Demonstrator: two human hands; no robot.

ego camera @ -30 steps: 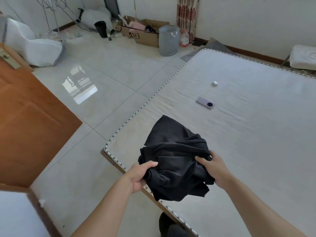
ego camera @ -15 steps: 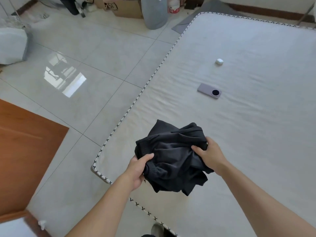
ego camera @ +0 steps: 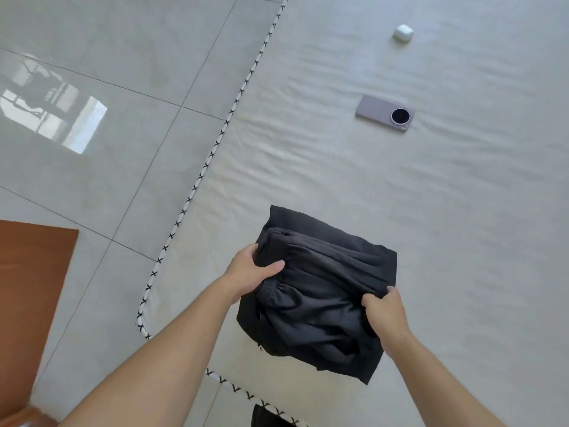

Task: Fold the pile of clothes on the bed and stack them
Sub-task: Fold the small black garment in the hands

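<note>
Since the earlier frames the view has dipped further down and the black garment (ego camera: pixel 320 300) has opened from a bunched wad into a flatter, broader shape, with both hands shifted out to its opposite edges. From where I'm steering this, the left hand (ego camera: pixel 251 274) pinches the upper left edge of the cloth, thumb laid over the top and fingers tucked underneath, close to what looks like a gathered waistband. At the lower right, the right hand (ego camera: pixel 385 314) grips the other edge, fingers curled round a fold of fabric. I judge the two are holding it apart like this to pull the piece taut and find its outline before laying it down to fold. Both forearms come in from the bottom of the frame and angle toward each other, wrists fairly straight, the left one reaching further up the frame than the right. The garment sits in the lower centre, over the near corner of the bed (ego camera: pixel 462 211); I cannot tell whether it rests on the mattress or hangs just above it. A purple phone (ego camera: pixel 385 113) and a small white case (ego camera: pixel 402 33) lie well apart from it toward the upper right. No folded stack shows anywhere on the bed yet
</note>
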